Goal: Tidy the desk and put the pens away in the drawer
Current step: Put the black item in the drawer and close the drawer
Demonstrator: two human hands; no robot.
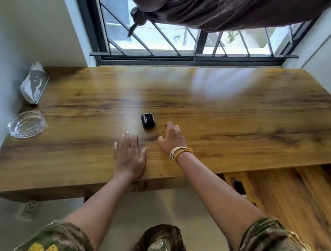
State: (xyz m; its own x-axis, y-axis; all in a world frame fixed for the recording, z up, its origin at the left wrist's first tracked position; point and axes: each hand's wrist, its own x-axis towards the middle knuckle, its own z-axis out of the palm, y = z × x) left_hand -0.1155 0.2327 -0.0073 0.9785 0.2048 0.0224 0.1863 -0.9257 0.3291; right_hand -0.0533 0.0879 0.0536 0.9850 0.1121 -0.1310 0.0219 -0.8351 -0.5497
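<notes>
Head view, looking down on a wide wooden desk top with brown grain [244, 118] set beneath a dark-framed barred window [191, 45]. A knotted brown curtain [206, 7] hangs across the upper part of the window.

The left hand [129, 155] lies flat, palm down, fingers together, near the desk's front edge; it holds nothing. The right hand [172, 137], with a bundle of cream and orange bracelets [180, 153] at the wrist, rests on the desk with fingers spread and slightly curled, empty, just beside a small glossy black rounded case [148, 121]. Fingertips and case appear apart, though the gap is narrow.

At the left end of the desk stand a clear round glass ashtray [26, 124] and, behind it against the wall, a white soft pack of tissues with a dark print [33, 85]. Nothing lies between the hands and the case.

No pens can be made out on the desk. Below the desk's right front edge a wooden compartment, possibly the drawer [240, 185], shows a dark object inside; what it is cannot be told. Bright reflections blur the middle of the desk. Green patterned sleeves [274, 249] are cut off at the lower edge.
</notes>
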